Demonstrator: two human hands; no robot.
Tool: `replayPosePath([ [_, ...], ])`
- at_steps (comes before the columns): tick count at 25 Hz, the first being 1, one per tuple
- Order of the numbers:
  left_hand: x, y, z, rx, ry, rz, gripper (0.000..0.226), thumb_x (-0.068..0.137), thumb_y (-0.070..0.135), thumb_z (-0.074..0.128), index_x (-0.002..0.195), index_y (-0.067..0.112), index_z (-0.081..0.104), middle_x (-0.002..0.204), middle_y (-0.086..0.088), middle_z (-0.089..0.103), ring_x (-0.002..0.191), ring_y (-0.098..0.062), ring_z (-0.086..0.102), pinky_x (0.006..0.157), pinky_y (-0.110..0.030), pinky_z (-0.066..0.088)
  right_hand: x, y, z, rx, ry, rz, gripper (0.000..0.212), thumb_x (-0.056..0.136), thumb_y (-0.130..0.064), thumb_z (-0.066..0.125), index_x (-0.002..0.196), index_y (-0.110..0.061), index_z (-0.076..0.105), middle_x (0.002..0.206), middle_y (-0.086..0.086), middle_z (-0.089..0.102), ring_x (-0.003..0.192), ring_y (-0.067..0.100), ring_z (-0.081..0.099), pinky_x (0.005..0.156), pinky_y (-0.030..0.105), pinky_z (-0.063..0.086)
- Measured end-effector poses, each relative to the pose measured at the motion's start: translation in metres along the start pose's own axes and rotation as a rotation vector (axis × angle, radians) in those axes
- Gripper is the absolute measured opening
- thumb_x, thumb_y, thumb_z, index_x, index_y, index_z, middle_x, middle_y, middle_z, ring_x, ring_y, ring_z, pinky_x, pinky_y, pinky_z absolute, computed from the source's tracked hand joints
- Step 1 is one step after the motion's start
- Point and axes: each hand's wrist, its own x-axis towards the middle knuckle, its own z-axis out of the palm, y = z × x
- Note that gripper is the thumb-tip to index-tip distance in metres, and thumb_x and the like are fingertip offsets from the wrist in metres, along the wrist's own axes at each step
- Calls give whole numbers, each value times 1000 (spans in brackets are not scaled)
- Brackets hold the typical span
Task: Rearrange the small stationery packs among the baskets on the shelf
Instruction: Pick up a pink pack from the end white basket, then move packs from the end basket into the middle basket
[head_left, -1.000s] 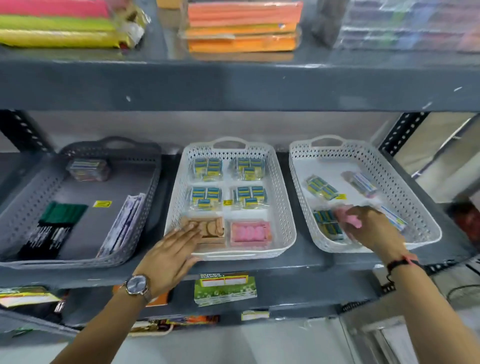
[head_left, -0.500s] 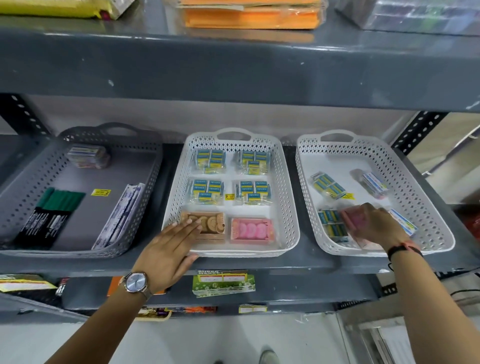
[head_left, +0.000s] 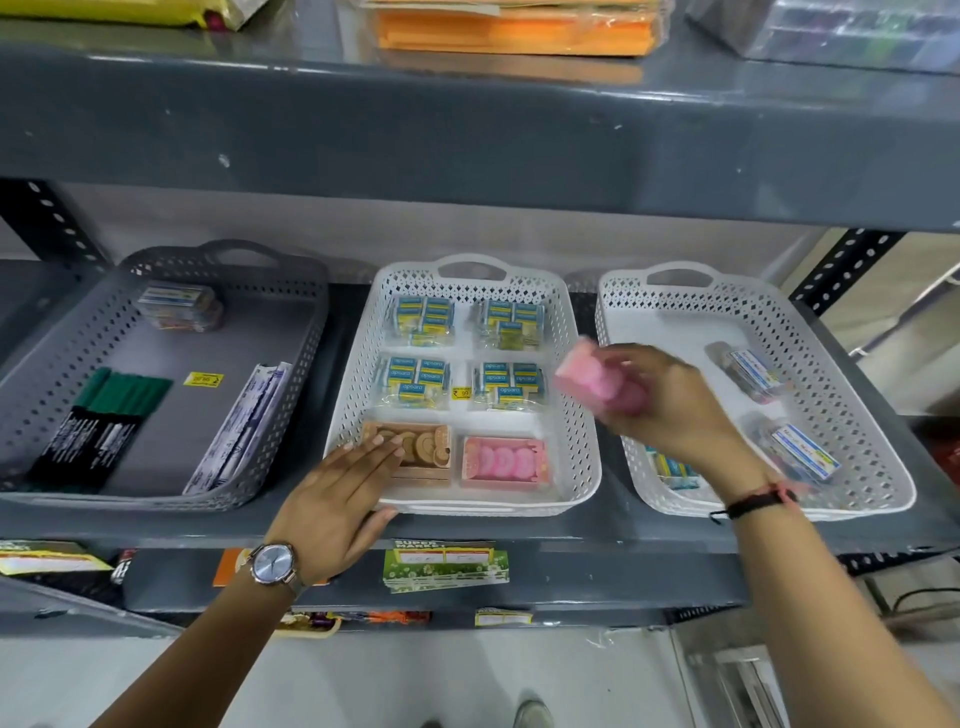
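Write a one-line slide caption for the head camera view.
Right hand carries a pink pack toward the middle basket; left hand rests at its front.

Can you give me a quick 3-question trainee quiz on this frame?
1. True or false: the right hand holds a pink pack lifted above the baskets.
2. How many blue-and-yellow packs lie in the middle basket?
A) two B) four C) six
3. Fill in: the left hand rests its fingers on the ____ pack at the front left of the middle basket.

Key: 1 true. 2 B. 3 brown.
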Motion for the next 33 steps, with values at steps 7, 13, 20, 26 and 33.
replayPosePath([
  [7,-1,1,1,2,-7,-21,69,97,42,13,114,-3,62,119,-17,65,110,-34,61,108,-29,23,7,-19,62,-79,-509,-145,63,69,-3,72,128,-10,51,127,10,60,115,22,55,95,22,42],
  [13,-1,1,1,6,-19,-30,69,96,42,13,115,-3,61,120,-18,65,111,-34,61,109,-26,16,7,-13,73,-111,-581,-110,68,74,-7,70,136,-14,43,140,5,50,127,20,47,99,16,32],
  [20,-2,2,0,-17,-21,-31,68,96,42,14,115,-3,61,120,-17,65,112,-32,60,111,-25,15,5,35,24,6,299,259,22,84,-5,60,103,4,63,108,23,65,97,34,62,81,27,44],
  [26,-1,3,-1,-30,-8,-16,66,96,42,14,116,-3,59,120,-18,64,120,-24,43,116,-21,7,-9,69,33,-260,-221,731,52,87,-28,53,129,-1,38,129,26,43,119,44,44,99,47,39],
  [33,-1,3,-1,-34,15,-13,64,97,42,16,116,-3,57,119,-19,65,119,-24,43,116,-22,7,1,54,13,-216,29,655,56,72,-26,68,116,3,48,116,25,57,105,40,58,89,47,51],
])
